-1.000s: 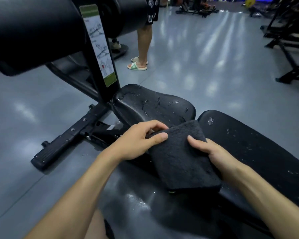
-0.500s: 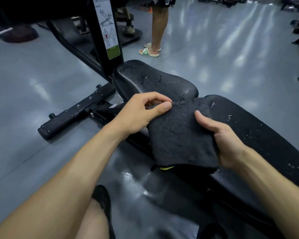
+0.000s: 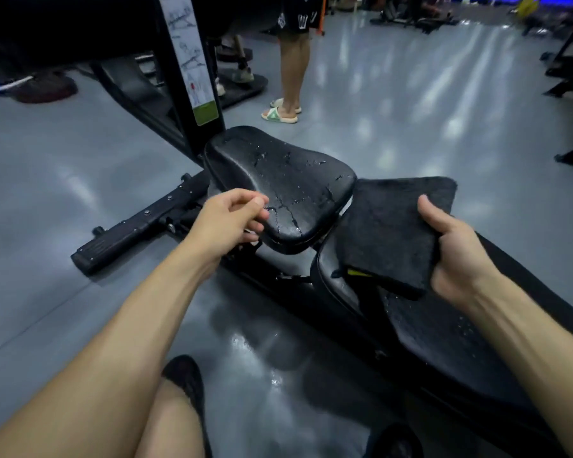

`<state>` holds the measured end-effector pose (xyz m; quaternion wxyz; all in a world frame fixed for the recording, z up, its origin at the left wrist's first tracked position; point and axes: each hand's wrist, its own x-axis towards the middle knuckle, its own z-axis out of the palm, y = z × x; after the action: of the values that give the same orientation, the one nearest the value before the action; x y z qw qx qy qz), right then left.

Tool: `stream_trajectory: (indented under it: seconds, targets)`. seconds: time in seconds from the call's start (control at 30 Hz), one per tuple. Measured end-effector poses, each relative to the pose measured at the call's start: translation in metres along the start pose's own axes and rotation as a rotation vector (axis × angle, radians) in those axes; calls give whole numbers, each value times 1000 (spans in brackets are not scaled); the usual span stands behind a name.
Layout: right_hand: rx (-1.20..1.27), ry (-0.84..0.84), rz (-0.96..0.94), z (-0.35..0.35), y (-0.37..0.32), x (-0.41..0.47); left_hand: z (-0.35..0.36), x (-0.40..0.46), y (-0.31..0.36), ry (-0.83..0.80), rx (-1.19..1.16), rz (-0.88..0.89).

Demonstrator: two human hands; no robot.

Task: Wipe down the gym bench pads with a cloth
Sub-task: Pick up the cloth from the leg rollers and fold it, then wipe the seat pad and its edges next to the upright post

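Right hand: curled round the right edge of the folded cloth, thumb on top, fingers hidden beneath; cloth held flat just above the near end of the long pad.
Left hand: loosely curled, holding nothing, thumb tip against forefinger, beside the near left edge of the seat pad.
Cloth: dark, fluffy, folded into a thick rectangle; yellow tag peeking from the near corner.
Seat pad: black, cracked, beaded with droplets, unwiped by the look of it.
Long pad: black, droplets scattered along the near stretch.
Step in hand: probably bringing the cloth down for a first pass.
Doing it well: lay the cloth flat, press with the whole palm, sweep in overlapping strokes from far edge to near; go gently over the cracks to avoid lifting flakes; refold to a dry face once soaked.
Upright post: instruction sticker with exercise drawings and a green band; wording too blurred to read.
Shorts of a bystander: white letters, a "W" legible, remainder unclear.
Floor: grey, glossy, wet patch under the frame.
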<state>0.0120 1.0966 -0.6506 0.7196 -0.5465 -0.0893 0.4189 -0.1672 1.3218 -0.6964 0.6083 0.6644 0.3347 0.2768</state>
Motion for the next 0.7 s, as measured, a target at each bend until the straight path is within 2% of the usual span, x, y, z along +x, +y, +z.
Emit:
stream_trajectory:
  seconds: [0.1, 0.17, 0.23, 0.33, 0.4, 0.47, 0.53, 0.6, 0.7]
  targets:
    - [-105, 139, -169, 6, -10, 8, -4, -19, -3, 28, 23, -45]
    - [-280, 221, -337, 15, -14, 25, -13, -22, -12, 62, 58, -91]
    - [-528, 234, -484, 36, -6, 47, -23, -16, -16, 112, 57, -111]
    - [-1001, 82, -479, 73, 42, 85, -39, 2, -15, 117, 80, -164]
    - [-1501, -25, -421, 94, 89, 103, -49, 25, -18, 101, 146, -181]
    - [-1860, -19, -547, 100, 122, 110, -54, 51, -27, 148, 175, -149]
    - [-1905, -20, -631, 99, 134, 102, -54, 66, -42, 170, 175, -108]
    - [-1937, -13, -709, 97, 142, 98, -51, 77, -57, 122, 202, -60]
    - [-1992, 14, -730, 113, 143, 115, -56, 97, -59, 156, 118, -37]
